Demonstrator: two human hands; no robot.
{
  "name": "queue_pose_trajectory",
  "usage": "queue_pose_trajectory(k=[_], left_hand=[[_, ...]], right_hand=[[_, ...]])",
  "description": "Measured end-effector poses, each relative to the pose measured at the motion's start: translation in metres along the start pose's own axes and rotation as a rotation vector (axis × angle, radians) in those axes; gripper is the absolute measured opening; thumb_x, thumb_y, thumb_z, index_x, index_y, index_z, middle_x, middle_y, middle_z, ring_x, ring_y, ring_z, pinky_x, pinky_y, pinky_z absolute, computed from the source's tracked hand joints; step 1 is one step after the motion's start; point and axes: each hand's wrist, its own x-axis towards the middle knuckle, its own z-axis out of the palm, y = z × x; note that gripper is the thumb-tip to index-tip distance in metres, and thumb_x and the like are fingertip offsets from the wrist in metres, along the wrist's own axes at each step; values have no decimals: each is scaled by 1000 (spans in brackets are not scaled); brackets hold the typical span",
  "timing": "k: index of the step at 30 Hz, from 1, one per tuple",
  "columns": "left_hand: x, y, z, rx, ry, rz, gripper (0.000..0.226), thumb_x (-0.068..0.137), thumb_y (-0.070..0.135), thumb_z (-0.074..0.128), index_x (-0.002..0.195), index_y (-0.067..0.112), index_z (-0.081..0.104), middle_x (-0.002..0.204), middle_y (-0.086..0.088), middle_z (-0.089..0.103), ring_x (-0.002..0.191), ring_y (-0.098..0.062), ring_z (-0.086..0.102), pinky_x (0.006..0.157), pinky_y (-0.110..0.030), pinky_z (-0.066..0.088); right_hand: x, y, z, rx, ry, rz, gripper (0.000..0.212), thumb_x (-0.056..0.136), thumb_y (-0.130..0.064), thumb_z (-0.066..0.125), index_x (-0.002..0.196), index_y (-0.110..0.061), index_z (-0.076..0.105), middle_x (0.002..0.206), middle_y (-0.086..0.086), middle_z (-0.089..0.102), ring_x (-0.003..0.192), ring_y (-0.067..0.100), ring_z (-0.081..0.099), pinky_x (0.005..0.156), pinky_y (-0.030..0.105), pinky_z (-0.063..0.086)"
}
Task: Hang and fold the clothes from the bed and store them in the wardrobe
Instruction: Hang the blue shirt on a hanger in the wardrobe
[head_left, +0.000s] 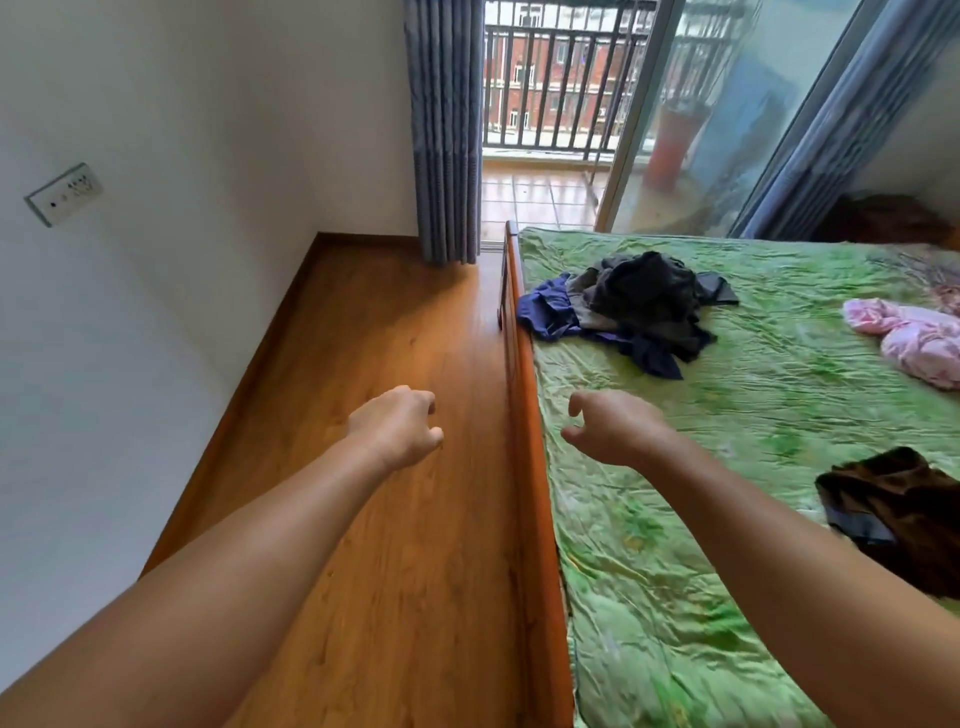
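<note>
Left hand (400, 426) and right hand (615, 428) hang loosely curled, empty; dark clothes pile (639, 306) lies on the bed (675, 571) at one o'clock.

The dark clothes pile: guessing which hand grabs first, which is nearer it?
Right. The right hand hovers over the bed sheet, short of the dark clothes pile; the left hand hangs over the wooden floor, beyond the bed frame.

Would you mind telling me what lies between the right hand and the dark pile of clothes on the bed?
Only green bedspread lies between the right hand and the dark pile, as the head view shows.
</note>
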Motion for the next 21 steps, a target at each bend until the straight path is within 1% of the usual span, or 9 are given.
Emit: queue_pose_trajectory(k=[3,5,9,13,15,17,21], left_hand=[[31,4,4,4,-22,44,36,95,44,63,126,26,62,123,3,62,95,-15,65,70,-23,59],[56,6,8,5,-37,77,37,94,45,62,127,28,62,124,4,61,97,-14,63,70,-22,57],[129,15,14,14,-65,139,38,94,46,62,129,28,61,126,5,59,100,-14,62,68,-19,53],[227,32,20,48,-51,162,37,94,46,63,127,29,61,121,5,59,92,-13,61,64,-19,53],[274,43,21,72,-66,158,37,92,47,64,125,31,61,119,5,58,88,-12,61,65,-22,55],[321,54,21,90,-93,170,38,90,50,64,124,33,61,117,6,58,89,-13,62,70,-29,59],[405,83,21,123,-146,227,37,86,54,65,119,37,61,112,6,57,91,-17,63,73,-36,60]], right_hand=[[25,2,8,33,-32,46,37,89,-56,54,117,-32,59,120,-1,64,105,24,61,85,40,53],[49,3,10,52,-40,65,37,89,-55,54,118,-31,59,122,-1,64,107,24,61,85,39,53],[113,20,1,79,-31,123,37,88,-54,54,117,-32,59,121,0,64,108,24,62,81,37,52],[198,53,-15,106,-16,160,38,88,-53,53,118,-32,59,122,2,64,108,25,62,76,34,48],[235,70,-24,108,-32,166,37,88,-51,52,119,-31,59,123,2,63,109,25,62,75,34,48],[267,86,-31,110,-39,183,38,88,-48,52,120,-29,58,124,1,63,110,25,62,76,35,48],[317,117,-45,130,-51,221,42,87,-49,51,123,-28,57,126,2,62,114,26,61,87,40,53]])
